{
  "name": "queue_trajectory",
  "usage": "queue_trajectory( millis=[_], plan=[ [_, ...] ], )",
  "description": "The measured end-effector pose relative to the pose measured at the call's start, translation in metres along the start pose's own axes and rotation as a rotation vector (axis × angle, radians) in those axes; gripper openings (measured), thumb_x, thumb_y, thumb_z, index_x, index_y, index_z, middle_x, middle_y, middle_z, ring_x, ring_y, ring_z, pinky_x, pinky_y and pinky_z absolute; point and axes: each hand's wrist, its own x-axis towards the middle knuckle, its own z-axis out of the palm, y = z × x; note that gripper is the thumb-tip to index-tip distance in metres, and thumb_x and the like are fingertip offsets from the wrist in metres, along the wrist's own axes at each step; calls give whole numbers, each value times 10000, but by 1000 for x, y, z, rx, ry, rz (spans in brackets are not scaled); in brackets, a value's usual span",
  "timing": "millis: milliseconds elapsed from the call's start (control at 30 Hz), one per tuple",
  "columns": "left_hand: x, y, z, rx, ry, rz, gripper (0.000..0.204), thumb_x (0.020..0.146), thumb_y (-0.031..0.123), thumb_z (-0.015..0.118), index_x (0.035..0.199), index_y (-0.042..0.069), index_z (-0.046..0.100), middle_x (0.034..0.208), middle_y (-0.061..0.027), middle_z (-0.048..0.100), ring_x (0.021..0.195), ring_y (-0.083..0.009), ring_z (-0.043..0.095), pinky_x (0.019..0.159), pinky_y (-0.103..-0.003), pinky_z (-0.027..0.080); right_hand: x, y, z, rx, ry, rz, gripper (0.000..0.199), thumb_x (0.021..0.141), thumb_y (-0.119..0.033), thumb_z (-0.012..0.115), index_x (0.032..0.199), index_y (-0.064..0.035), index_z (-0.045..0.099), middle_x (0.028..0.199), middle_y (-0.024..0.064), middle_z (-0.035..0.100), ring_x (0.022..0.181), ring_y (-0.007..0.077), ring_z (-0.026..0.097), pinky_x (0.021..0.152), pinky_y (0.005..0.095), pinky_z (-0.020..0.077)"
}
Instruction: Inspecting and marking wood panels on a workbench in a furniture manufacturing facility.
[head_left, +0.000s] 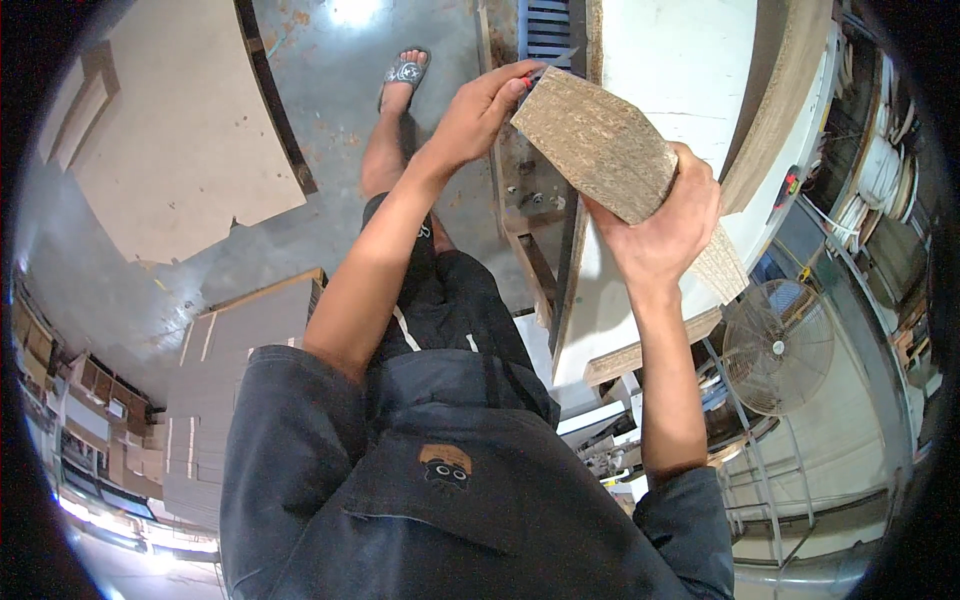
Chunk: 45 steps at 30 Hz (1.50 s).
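In my right hand (pixel 665 225) is a thick block of particle board (pixel 605 140) with angled corners, gripped at its near end between thumb and fingers. It is held tilted over a white-faced panel (pixel 660 110). My left hand (pixel 480 112) is closed at the block's far left corner, around what looks like a utility knife (pixel 528 83). Only a bit of red and a thin pointed blade past the corner show of it; the fingers and block hide the rest.
A strip of particle board (pixel 725 265) lies under my right wrist. A red and black tool (pixel 787 187) rests near the panel's right edge. Beyond stands a round floor fan (pixel 778 348). At left are a large beige sheet (pixel 185 130) and stacked grey panels (pixel 225 370).
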Motion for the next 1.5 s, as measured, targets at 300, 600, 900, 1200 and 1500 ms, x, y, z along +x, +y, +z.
queue_trajectory(
  millis=[300, 600, 900, 1200, 1500],
  plan=[
    [68, 84, -55, 470, 348, 143, 464, 1133, 314, 503, 1465, -6, 546, 1213, -135, 572, 1074, -239, 580, 1002, -375, 478, -9, 12, 2, 20, 19, 45, 592, 732, -310, 846, 1223, -75, 614, 1096, 142, 632, 1004, 346, 606, 883, 499, 455],
    [219, 194, 44, 1170, -9, 535, 370, 965, 213, 699, 1312, 88, 664, 1155, -164, 637, 1124, -363, 611, 973, -485, 473, -15, -14, -27, 77, -105, 75, 711, 768, -226, 805, 1398, -55, 524, 1273, 163, 614, 1247, 347, 573, 1149, 506, 394],
    [190, 228, 46, 1151, 45, 320, 508, 958, 344, 752, 1300, -25, 683, 1200, -260, 669, 1126, -446, 636, 1018, -529, 485, -77, 74, -78, 64, -209, 327, 941, 734, -434, 934, 1485, -59, 507, 1471, 150, 555, 1445, 319, 465, 1289, 509, 262],
    [49, 220, -10, -127, -213, -1452, 977, 955, 882, 409, 1570, 125, 479, 1435, -217, 615, 1225, -450, 597, 977, -657, 499, -137, 182, -109, 132, -179, 389, 883, 676, -408, 940, 1411, -74, 582, 1460, 125, 565, 1443, 335, 463, 1273, 530, 280],
    [50, 228, 23, 72, -5, -1398, 644, 909, 636, 597, 1368, 185, 632, 1303, -102, 660, 1178, -319, 644, 998, -550, 549, -237, 407, -92, 1216, -79, 1390, 903, 1005, -801, 461, 1551, -84, 528, 1553, 118, 535, 1438, 290, 497, 1185, 384, 390]
  ],
)
